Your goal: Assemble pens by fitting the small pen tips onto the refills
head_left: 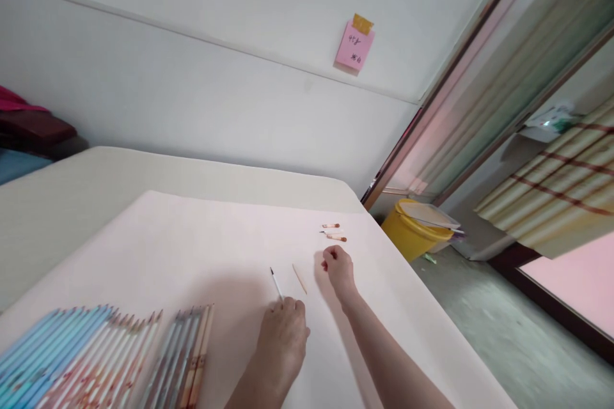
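Counter: cream-coloured counter, with a pale pink sheet spread over it.
Left hand: over the middle of the sheet, fingers curled at the near end of a dark-tipped white rod; the grip looks nearly closed, but one cannot tell whether it pinches the rod.
Right hand: toward the sheet's right edge, grip loosely curled; cannot tell whether it has hold of anything.
Stick: a thin wooden stick lies on the sheet between the hands.
Short pieces: two brown-ended pieces and a thin white one near the sheet's far right corner.
Pencils: a row of pencils at the sheet's near left.
Wall: beyond the sheet's far edge, bearing a taped pink note.
Bin: yellow bin on the floor, right of the sheet.
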The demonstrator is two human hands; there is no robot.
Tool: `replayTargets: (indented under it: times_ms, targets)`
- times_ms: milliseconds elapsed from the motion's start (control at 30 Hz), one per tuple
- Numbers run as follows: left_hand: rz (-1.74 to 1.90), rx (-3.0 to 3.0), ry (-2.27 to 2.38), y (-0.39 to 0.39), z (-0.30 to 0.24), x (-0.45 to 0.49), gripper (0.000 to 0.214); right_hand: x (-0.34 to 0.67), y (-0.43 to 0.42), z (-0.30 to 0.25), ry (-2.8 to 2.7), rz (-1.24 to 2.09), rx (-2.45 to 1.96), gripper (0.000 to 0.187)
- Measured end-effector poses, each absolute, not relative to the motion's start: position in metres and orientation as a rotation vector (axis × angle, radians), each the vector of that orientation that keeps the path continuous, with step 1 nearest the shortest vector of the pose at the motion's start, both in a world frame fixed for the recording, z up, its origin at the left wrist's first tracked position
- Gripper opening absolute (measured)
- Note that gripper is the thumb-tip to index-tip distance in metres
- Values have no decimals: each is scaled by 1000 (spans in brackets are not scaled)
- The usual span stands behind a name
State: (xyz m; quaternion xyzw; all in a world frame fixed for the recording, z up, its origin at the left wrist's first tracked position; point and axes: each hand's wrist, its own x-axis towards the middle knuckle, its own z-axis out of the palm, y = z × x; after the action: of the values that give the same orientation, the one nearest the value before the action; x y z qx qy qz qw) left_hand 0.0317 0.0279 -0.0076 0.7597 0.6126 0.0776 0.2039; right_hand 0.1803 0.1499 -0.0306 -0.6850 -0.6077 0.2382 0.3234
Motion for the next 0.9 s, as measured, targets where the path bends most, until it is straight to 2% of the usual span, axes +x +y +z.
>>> replayTargets:
  times_ms: [100, 200, 333, 567, 733, 900]
  targets:
    - [327, 2031, 1781, 32, -1, 28, 23, 166, 110, -21, -1505, 818, -1645, 16]
    - [559, 1780, 1835, 37, 6, 19, 28, 151, 79, -11, -1122, 1340, -1295, 18]
    - [907, 1442, 1475, 42, 4, 9, 27, 137, 61, -2, -891, 1641, -1067, 22]
    - [1106, 1062, 1346, 43, -7, 5, 17, 126, 54, -4, -815, 1741, -962, 22]
    - [1126, 911, 1240, 42, -5, 13, 21, 126, 52, -6, -786, 1719, -983, 19]
    - [1212, 906, 1326, 41, -6, 16, 21, 128, 55, -7, -906, 1661, -1066, 18]
